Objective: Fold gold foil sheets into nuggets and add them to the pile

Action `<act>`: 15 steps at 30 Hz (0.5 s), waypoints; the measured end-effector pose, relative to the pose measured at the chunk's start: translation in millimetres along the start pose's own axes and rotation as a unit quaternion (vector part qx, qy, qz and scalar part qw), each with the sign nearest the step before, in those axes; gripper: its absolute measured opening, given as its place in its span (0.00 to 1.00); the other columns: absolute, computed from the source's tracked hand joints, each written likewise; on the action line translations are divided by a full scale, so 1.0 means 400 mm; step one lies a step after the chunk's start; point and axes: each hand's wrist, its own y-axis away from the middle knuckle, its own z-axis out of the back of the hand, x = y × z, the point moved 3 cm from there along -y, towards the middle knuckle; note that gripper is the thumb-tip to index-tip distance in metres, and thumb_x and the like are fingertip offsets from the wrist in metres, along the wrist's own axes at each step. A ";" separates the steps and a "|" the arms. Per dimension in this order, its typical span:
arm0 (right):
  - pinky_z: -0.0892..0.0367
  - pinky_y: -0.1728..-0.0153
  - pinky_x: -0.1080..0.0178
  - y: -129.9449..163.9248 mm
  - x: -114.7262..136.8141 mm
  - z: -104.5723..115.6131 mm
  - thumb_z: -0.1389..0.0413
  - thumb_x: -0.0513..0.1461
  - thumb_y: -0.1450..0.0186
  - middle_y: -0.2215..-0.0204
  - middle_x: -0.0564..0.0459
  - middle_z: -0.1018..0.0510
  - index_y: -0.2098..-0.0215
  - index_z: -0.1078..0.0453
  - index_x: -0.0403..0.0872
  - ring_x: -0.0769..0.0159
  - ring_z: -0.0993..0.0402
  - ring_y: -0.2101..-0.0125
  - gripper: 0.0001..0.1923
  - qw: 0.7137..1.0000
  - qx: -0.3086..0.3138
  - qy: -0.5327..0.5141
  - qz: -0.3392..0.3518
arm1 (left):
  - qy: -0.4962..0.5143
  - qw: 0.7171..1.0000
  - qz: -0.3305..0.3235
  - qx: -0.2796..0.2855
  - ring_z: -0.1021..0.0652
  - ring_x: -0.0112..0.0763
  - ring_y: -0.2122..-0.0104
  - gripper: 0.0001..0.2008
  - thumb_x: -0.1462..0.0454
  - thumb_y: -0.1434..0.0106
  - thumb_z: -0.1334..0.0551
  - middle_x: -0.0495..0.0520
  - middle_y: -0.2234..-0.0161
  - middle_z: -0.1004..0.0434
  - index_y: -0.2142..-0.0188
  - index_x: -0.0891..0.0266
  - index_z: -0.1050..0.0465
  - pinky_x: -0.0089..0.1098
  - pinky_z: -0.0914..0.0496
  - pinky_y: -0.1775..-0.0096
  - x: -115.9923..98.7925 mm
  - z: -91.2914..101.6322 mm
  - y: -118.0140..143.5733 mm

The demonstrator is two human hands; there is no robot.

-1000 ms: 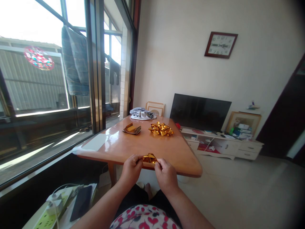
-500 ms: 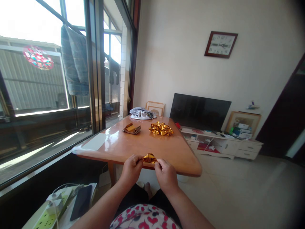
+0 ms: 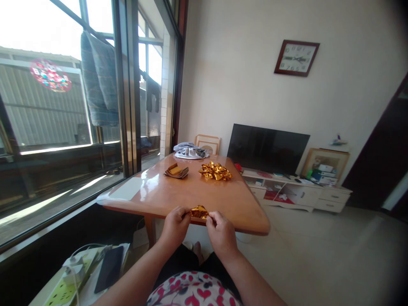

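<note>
Between my two hands is a small piece of folded gold foil paper (image 3: 199, 211), held at the near edge of the wooden table (image 3: 178, 195). My left hand (image 3: 176, 225) pinches its left end, and my right hand (image 3: 221, 231) pinches its right end. The foil bulges up in the middle. Farther back on the table lies a pile of crumpled gold foil pieces (image 3: 215, 171). Left of that pile sits a stack of flat gold and brown sheets (image 3: 176, 171).
Folded grey and white cloth (image 3: 190, 151) lies at the table's far end. A television (image 3: 267, 148) stands on a white cabinet (image 3: 309, 197) behind. At lower left, a green power strip (image 3: 60, 293) and a dark phone (image 3: 109, 268) rest on a side surface beside the window.
Almost nothing differs. Both hands keep their pinch on the foil paper, with only a very slight shift; the view has tilted a little.
</note>
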 end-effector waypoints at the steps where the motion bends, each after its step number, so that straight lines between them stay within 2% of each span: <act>1: 0.37 0.63 0.66 0.000 -0.001 0.000 0.49 0.35 0.34 0.68 0.52 0.21 0.64 0.27 0.48 0.63 0.24 0.66 0.09 1.000 -0.002 -0.003 -0.001 | -0.001 1.000 -0.001 -0.001 0.20 0.37 0.62 0.13 0.64 0.37 0.43 0.54 0.64 0.18 0.61 0.61 0.19 0.33 0.30 0.58 0.001 0.000 0.000; 6: 0.36 0.62 0.65 -0.002 -0.008 -0.003 0.50 0.35 0.33 0.68 0.51 0.20 0.64 0.26 0.48 0.62 0.24 0.65 0.10 1.000 -0.005 -0.003 0.005 | -0.005 1.000 -0.003 -0.002 0.21 0.37 0.64 0.11 0.65 0.37 0.43 0.53 0.67 0.19 0.64 0.61 0.20 0.33 0.30 0.60 0.001 0.000 -0.001; 15: 0.33 0.60 0.64 -0.005 -0.008 -0.005 0.49 0.35 0.32 0.66 0.50 0.19 0.62 0.24 0.48 0.61 0.23 0.64 0.11 1.000 -0.010 -0.025 0.010 | 0.012 1.000 0.002 -0.020 0.19 0.38 0.62 0.11 0.63 0.37 0.42 0.54 0.65 0.18 0.61 0.60 0.20 0.34 0.28 0.59 0.004 0.003 -0.002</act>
